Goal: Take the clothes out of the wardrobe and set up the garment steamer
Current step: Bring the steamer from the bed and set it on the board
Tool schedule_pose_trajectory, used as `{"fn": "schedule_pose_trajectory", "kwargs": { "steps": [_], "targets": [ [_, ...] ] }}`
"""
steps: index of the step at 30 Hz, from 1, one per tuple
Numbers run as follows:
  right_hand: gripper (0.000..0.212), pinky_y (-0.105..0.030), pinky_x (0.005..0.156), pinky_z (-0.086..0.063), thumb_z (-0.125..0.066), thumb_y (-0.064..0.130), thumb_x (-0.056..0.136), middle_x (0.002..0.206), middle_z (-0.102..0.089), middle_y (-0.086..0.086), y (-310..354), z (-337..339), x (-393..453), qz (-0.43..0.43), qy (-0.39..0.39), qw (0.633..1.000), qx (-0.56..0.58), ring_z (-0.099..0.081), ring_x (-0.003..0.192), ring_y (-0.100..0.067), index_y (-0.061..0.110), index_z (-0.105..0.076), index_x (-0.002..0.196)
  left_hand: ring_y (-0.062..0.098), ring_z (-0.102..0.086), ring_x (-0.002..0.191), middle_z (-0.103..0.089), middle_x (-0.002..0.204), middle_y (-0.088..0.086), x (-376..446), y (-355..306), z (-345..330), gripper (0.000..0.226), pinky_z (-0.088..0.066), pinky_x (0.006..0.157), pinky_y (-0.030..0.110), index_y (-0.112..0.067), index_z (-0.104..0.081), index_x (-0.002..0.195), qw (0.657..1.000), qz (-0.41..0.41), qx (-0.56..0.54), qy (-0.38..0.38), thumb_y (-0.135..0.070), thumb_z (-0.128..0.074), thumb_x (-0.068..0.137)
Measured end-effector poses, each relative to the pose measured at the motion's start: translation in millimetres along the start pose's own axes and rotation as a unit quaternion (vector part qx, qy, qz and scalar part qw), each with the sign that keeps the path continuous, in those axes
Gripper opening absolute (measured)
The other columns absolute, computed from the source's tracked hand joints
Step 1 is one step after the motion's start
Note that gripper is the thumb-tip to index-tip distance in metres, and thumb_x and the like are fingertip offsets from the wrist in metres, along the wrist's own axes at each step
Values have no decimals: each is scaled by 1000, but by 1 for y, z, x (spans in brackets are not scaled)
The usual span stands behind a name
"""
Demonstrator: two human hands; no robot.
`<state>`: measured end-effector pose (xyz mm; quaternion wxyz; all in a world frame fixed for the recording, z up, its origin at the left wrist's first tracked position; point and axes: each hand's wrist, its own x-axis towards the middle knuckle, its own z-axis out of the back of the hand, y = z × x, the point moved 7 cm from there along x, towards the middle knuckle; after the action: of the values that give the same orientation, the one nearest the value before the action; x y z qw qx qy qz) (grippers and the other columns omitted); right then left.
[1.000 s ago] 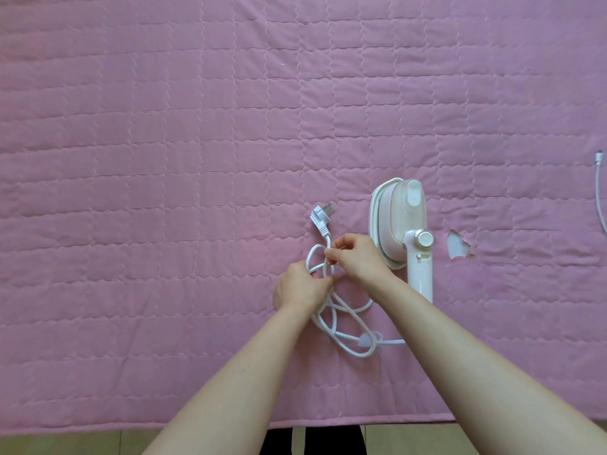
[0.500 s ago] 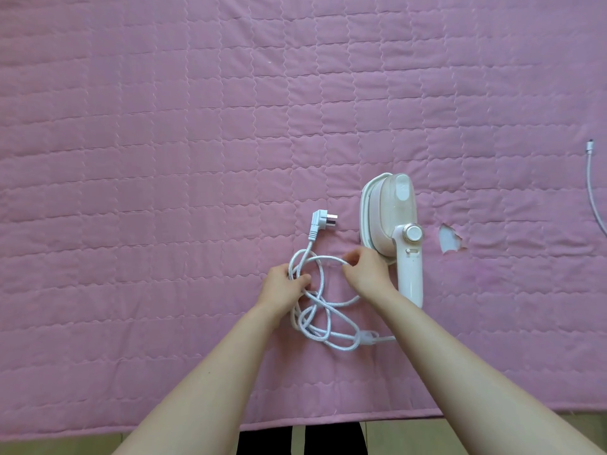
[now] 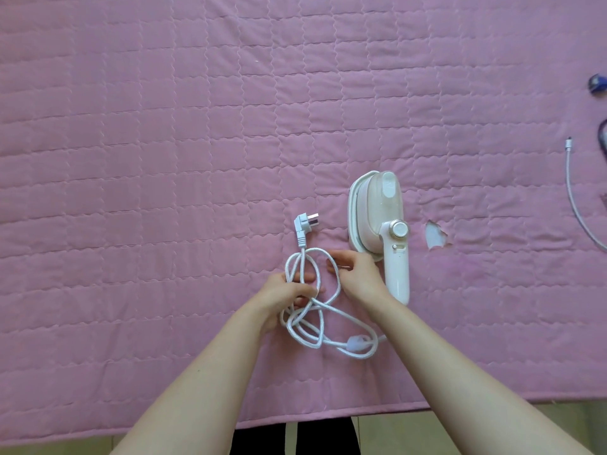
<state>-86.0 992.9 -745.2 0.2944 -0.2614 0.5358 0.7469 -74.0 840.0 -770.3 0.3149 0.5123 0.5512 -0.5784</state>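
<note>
Two hands are engaged with the white power cord (image 3: pixel 308 310), whose loose loops lie on the pink quilt (image 3: pixel 164 159) at about nine o'clock from the garment steamer (image 3: pixel 381 224). Strands are gripped in the curled fingers of the left hand (image 3: pixel 282 297), while a loop is pinched by the right hand (image 3: pixel 358 277). The plug (image 3: pixel 303 223) lies free at twelve o'clock from the left hand, its stem running toward six o'clock into the loops. The plug is judged nearer the left hand, so untangling would be led from there.
</note>
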Motion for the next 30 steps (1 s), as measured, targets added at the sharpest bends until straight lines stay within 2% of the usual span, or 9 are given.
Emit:
{"fn": "schedule_pose_trajectory", "kwargs": {
  "steps": [5,10,15,17,19,21,24,27,30],
  "targets": [
    [45,-25,105,-36,-45,2,89,130,-61,-3,16,18,-22,32,-39,986,-162,-53,124,-19,12,-56,131,17,-55,63,-60,73,6,-4,-3,-2,19,-51,62,29,-10,-71,101,999,-31,-2,-23,-2,-67,83],
    [41,-9,87,-28,-49,2,89,125,-63,-3,39,37,-60,113,-93,972,-183,-54,117,-19,13,-59,126,21,-62,66,-63,79,10,-11,-8,1,20,-51,57,27,-7,-68,102,995,-56,-47,-74,1,-60,85],
    [27,-18,78,-39,-53,6,89,99,-69,-1,38,78,-77,116,-212,961,-131,-63,92,-20,15,-63,114,17,-68,54,-72,92,8,-14,-22,-6,24,-56,51,25,-11,-54,86,987,-81,-86,-105,11,-44,86],
    [29,-28,75,-42,-54,12,89,93,-64,2,32,91,-78,94,-238,961,-103,-60,84,-20,20,-57,117,12,-61,43,-71,86,7,-12,-27,-7,21,-50,47,23,-14,-50,82,982,-91,-90,-139,6,-51,87],
    [30,-30,75,-40,-57,22,89,101,-58,1,23,98,-74,61,-243,964,-92,-57,87,-19,21,-50,119,12,-53,40,-67,78,7,-8,-32,-5,21,-43,42,21,-14,-52,85,971,-99,-107,-191,0,-67,80],
    [39,-28,76,-35,-61,33,88,113,-55,-5,15,99,-66,18,-234,968,-84,-52,96,-19,16,-47,121,19,-52,50,-69,82,8,0,-38,-9,26,-44,49,26,-12,-53,92,962,-109,-135,-213,-5,-73,76],
    [52,-29,77,-34,-66,41,84,117,-54,-8,8,95,-52,-40,-199,977,-62,-53,107,-27,11,-45,121,22,-54,67,-72,72,-3,8,-51,-16,12,-47,73,33,-14,-53,89,946,-139,-105,-272,-15,-64,84],
    [52,-28,73,-32,-64,43,85,103,-53,-3,3,92,-44,-84,-159,983,-34,-52,97,-24,9,-45,119,22,-57,72,-69,66,-7,8,-66,-23,11,-47,81,35,-17,-51,93,925,-168,-41,-338,-22,-58,86],
    [41,-28,70,-31,-57,40,91,97,-51,-1,1,92,-40,-69,-148,986,-18,-46,87,-21,8,-45,114,29,-64,87,-72,80,-4,20,-67,-27,16,-50,88,42,-18,-52,92,924,-150,-17,-352,-25,-56,79]
  ]
}}
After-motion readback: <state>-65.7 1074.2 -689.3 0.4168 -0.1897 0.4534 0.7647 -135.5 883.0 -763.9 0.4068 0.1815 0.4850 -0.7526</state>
